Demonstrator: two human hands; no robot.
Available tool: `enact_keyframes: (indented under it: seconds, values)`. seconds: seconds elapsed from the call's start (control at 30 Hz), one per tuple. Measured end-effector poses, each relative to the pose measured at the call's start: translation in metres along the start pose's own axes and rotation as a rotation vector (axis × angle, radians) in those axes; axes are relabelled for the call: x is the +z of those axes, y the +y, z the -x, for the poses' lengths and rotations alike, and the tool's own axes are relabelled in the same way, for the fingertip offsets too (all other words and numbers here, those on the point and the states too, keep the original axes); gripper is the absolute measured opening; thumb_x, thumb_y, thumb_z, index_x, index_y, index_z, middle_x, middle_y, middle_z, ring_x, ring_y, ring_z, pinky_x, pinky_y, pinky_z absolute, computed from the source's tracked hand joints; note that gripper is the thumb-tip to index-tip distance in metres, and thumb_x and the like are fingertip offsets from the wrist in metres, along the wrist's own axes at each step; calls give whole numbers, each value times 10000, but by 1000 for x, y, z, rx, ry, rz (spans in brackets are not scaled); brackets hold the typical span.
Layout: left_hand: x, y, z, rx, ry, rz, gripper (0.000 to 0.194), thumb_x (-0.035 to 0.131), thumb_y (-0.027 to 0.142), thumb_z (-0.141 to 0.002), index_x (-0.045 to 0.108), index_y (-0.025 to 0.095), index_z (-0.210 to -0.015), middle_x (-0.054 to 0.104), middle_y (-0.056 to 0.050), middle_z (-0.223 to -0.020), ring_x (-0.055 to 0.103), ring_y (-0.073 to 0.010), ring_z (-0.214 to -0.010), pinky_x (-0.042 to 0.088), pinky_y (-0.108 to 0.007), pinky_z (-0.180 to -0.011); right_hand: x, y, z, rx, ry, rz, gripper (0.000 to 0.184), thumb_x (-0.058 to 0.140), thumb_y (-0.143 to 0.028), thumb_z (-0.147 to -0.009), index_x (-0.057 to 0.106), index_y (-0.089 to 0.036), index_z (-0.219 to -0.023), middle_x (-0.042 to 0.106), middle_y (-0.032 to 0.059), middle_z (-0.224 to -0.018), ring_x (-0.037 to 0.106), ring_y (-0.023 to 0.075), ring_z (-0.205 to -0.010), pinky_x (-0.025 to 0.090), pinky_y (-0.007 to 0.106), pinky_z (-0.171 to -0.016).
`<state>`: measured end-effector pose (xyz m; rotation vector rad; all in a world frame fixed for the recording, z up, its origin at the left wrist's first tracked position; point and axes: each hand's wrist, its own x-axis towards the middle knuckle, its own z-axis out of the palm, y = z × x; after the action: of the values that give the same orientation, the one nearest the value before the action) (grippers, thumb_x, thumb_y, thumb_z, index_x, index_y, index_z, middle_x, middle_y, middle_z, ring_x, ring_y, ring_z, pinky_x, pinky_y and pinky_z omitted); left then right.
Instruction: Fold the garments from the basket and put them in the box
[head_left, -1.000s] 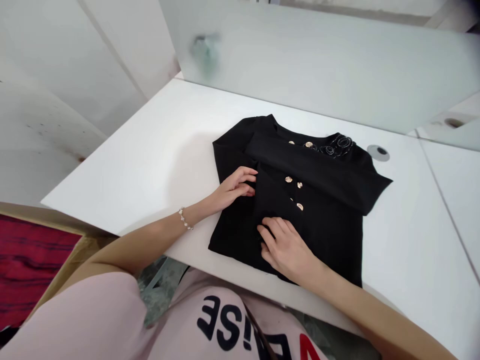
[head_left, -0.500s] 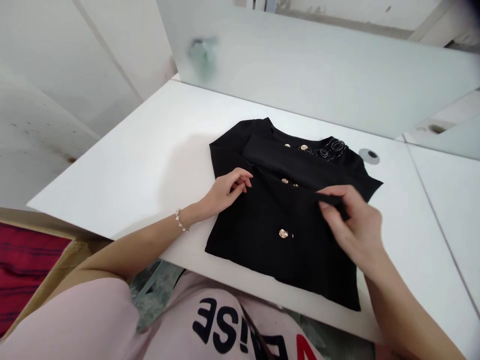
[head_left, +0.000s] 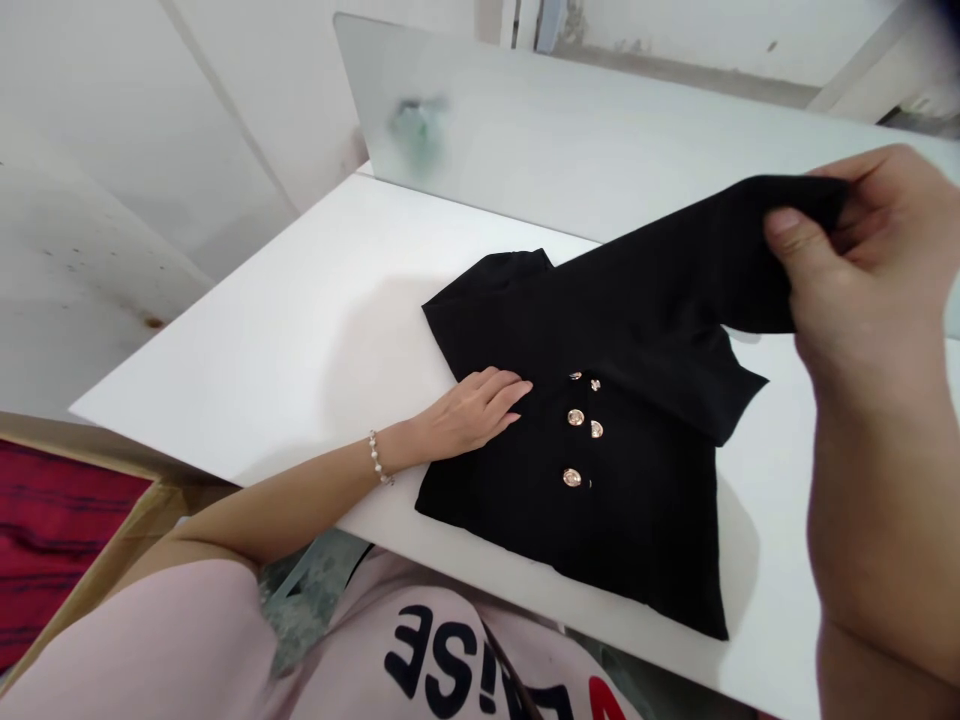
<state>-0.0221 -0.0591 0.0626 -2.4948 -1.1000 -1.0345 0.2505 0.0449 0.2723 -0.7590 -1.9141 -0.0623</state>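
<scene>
- White bench [head_left: 247,350] stretches away from the person, with a frosted partition panel [head_left: 600,130] along its far edge and a cardboard box [head_left: 127,530] holding red cloth [head_left: 52,540] below its near left corner.
- A black top [head_left: 645,510] lies front up near the middle of the bench, its lower corner close to the near edge. Gold buttons [head_left: 575,417] show down the front.
- The left hand [head_left: 472,410] rests open and palm down on the left part of the top, fingers slightly spread, gripping nothing. A pearl bracelet [head_left: 379,458] circles the wrist.
- The right hand [head_left: 870,250] is raised beyond the right side of the top, its fingers and thumb pinching the end of a black sleeve [head_left: 697,250].
- That sleeve runs up off the bench from the shoulder, hiding the neckline.
- So far, the body lies flat with its hem unfolded, and the raised sleeve is not laid down. The left edge looks straight, so the other sleeve seems tucked in, though it is hidden and I cannot tell for certain.
</scene>
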Motion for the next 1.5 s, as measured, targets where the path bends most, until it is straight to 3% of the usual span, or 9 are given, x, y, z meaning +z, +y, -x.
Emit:
enact_keyframes:
  seconds: [0.13, 0.33, 0.47, 0.73, 0.93, 1.03, 1.2, 1.33, 1.5]
  values:
    - [-1, -6, 0, -15, -93, -136, 255, 369, 204, -1043, 562, 142, -1197, 614, -144, -1159, 568, -258, -1025, 493, -410, -839, -4, 52, -9, 58, 101, -141, 176, 693, -278, -891, 609, -134, -948, 682, 96, -926, 653, 155, -847, 451, 331, -743]
    - [2, -8, 1, -134, -186, -231, 235, 392, 225, -1034, 590, 141, -1128, 586, -147, -1153, 537, -270, -1007, 432, -388, -806, -6, 138, 6, 431, 278, -178, 237, 722, -78, -783, 528, -206, -735, 602, 29, -732, 569, 126, -610, 458, 314, -653]
    - [3, -9, 0, -215, -195, -246, 222, 452, 278, -1014, 571, 131, -1131, 579, -161, -1161, 559, -282, -994, 444, -387, -797, -14, 167, 20, 634, 367, -75, 256, 726, -101, -780, 512, -209, -689, 566, -5, -664, 510, 108, -540, 441, 307, -613]
    - [1, -10, -2, -299, -148, -197, 340, 462, 264, -1008, 434, 104, -1307, 589, -173, -1170, 636, -247, -875, 520, -380, -752, -18, 172, 61, 935, 260, -35, 285, 760, 9, -672, 541, -173, -667, 564, -12, -547, 499, 122, -465, 392, 283, -509]
    - [-5, -13, -3, -392, -38, -95, 505, 463, 256, -998, 305, 184, -1472, 430, -208, -1480, 645, -170, -794, 565, -329, -640, -28, 169, 83, 1073, 47, -105, 186, 751, -56, -733, 609, -152, -804, 594, 11, -576, 488, 116, -433, 342, 268, -457]
    - [-5, -14, -4, -315, -100, -148, 461, 442, 241, -1009, 373, 189, -1461, 411, -188, -1543, 675, -201, -876, 592, -366, -733, -35, 166, 90, 1065, -33, -146, 221, 797, -198, -765, 627, -156, -899, 590, 4, -598, 497, 119, -452, 354, 268, -456]
    - [1, -14, -1, -266, -137, -227, 391, 450, 261, -1014, 484, 128, -1380, 486, -197, -1495, 674, -291, -1043, 576, -435, -853, -38, 166, 107, 979, -24, -167, 667, 949, -191, -523, 585, -187, -1082, 678, 58, -789, 631, 181, -637, 453, 278, -523]
    - [3, -15, 0, -279, -140, -255, 380, 464, 266, -1007, 492, 111, -1353, 501, -207, -1464, 683, -281, -986, 573, -419, -802, -45, 173, 125, 939, 34, -146, 476, 914, -316, -626, 598, -176, -953, 673, 68, -776, 623, 170, -629, 494, 296, -556]
    - [3, -15, -1, -277, -128, -266, 383, 480, 273, -1000, 472, 108, -1345, 519, -211, -1411, 682, -271, -942, 577, -411, -764, -61, 175, 142, 905, -89, -152, 391, 858, -485, -694, 669, -144, -678, 626, 73, -609, 562, 149, -533, 462, 287, -520]
